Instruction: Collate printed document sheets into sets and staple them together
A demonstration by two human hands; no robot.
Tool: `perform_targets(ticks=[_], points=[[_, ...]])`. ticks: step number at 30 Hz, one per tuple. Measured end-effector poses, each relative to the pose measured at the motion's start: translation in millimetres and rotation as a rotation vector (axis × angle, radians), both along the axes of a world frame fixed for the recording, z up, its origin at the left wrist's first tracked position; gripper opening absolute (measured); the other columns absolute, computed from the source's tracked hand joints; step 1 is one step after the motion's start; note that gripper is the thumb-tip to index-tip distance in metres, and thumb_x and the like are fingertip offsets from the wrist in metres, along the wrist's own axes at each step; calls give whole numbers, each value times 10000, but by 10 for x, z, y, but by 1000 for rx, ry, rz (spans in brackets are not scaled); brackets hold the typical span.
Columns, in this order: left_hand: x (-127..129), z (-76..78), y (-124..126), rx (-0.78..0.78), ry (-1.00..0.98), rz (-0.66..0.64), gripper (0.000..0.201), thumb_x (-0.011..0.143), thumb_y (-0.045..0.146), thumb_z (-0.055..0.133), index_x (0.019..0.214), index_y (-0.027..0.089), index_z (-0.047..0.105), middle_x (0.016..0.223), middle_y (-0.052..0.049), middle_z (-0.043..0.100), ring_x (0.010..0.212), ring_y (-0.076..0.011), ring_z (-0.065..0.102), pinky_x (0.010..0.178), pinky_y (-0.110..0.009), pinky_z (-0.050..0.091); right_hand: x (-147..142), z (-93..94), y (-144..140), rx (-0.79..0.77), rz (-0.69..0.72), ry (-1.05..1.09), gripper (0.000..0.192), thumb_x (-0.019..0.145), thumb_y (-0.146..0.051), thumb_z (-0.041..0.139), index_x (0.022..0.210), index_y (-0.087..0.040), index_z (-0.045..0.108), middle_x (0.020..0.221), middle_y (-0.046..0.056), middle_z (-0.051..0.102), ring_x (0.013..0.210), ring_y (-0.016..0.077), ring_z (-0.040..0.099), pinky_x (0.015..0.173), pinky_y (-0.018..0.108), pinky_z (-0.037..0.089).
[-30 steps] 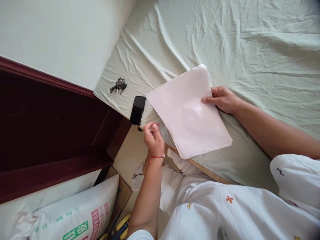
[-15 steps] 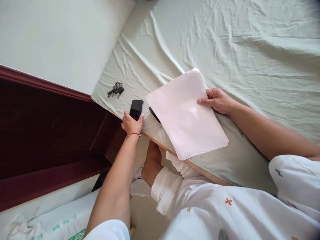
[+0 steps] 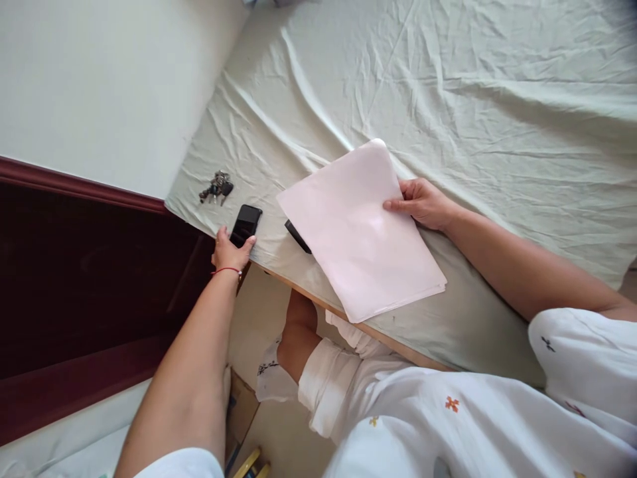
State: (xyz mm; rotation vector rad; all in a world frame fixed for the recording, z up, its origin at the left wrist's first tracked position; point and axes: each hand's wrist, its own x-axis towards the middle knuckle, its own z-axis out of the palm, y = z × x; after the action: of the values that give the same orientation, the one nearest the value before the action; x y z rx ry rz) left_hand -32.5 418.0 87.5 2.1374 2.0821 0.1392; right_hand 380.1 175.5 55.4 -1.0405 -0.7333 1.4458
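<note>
My left hand (image 3: pixel 233 251) has its thumb and fingers around the lower end of a black smartphone (image 3: pixel 245 224), which lies screen up by the edge of the cloth-covered surface. Just beyond the phone rests a bunch of keys (image 3: pixel 217 187). My right hand (image 3: pixel 421 204) pinches the right side of a few sheets of white paper (image 3: pixel 363 232), thumb on top and fingers underneath. From under the paper's left edge a black object (image 3: pixel 297 237) sticks out; most of it is hidden.
A wrinkled pale green sheet (image 3: pixel 472 126) spreads over the surface, whose wooden edge (image 3: pixel 398 348) runs in front of my body. White wall (image 3: pixel 89 79) and dark red wooden furniture (image 3: pixel 74 265) stand at the left. A cardboard box (image 3: pixel 241 405) is on the floor below.
My left hand and the phone have moved left, toward the corner by the keys. My right hand still holds the paper; the whole view has shifted slightly.
</note>
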Motion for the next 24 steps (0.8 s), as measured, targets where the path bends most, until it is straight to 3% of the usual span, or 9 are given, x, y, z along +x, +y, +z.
perform_targets(ticks=[4,6,8,11,14,16,18,20,24], points=[[162,65,-232,199,-47,-4,803,832,359,782,1504,67,455,1579,-305,492,1525,-435,430,1265,-595,335,5,-10,-1,27,-31,46,426,675,-420,960,1002,-212,784,956,53,818,914,268,795,824,381,670],[326,79,-529,312,-210,-66,654,879,347,732,1437,88,508,1529,-278,534,1501,-390,464,1231,-533,406,15,-17,11,34,-93,66,414,678,-419,947,1000,-223,775,959,50,817,944,272,794,835,386,667],[524,74,-943,320,-486,-169,497,953,439,649,1351,153,567,1463,-212,593,1386,-324,582,1089,-450,543,28,-18,29,37,-174,69,418,661,-416,945,997,-239,769,961,39,815,973,279,791,833,387,664],[843,46,-1673,37,-931,-206,492,994,638,538,1161,196,674,1233,-137,719,1128,-262,719,921,-391,607,37,-16,55,22,-251,44,441,637,-433,947,1004,-269,765,972,26,814,1003,296,781,820,404,664],[1126,9,-2296,-251,-1342,-39,610,937,766,537,1134,221,727,1114,-108,774,1110,-263,736,914,-383,607,15,-19,50,27,-223,29,453,644,-448,946,1022,-279,762,969,28,810,987,307,775,811,428,662],[1250,-33,-2552,-442,-1519,83,687,892,826,541,1147,223,750,1186,-113,780,1187,-284,720,980,-399,588,-18,-20,29,56,-152,29,453,674,-449,937,1043,-258,756,971,36,806,958,298,772,813,422,654],[1310,-107,-2670,-476,-1586,186,641,838,797,647,1077,216,775,1139,-95,800,1145,-285,734,976,-390,583,-54,-19,5,79,-66,9,456,712,-454,920,1069,-234,742,982,43,798,923,280,766,795,400,644],[1318,-209,-2683,-435,-1553,273,474,728,614,848,960,207,785,985,-55,818,1015,-267,759,929,-366,584,-79,-20,-2,96,-16,-39,464,730,-454,911,1086,-223,723,990,41,784,898,263,753,766,379,629],[1275,-386,-2623,-315,-1512,327,395,627,378,901,970,217,790,939,-16,828,919,-223,756,874,-323,571,-79,-72,58,132,-119,-170,472,662,-381,951,1026,-244,684,928,20,739,842,227,708,711,336,585]])
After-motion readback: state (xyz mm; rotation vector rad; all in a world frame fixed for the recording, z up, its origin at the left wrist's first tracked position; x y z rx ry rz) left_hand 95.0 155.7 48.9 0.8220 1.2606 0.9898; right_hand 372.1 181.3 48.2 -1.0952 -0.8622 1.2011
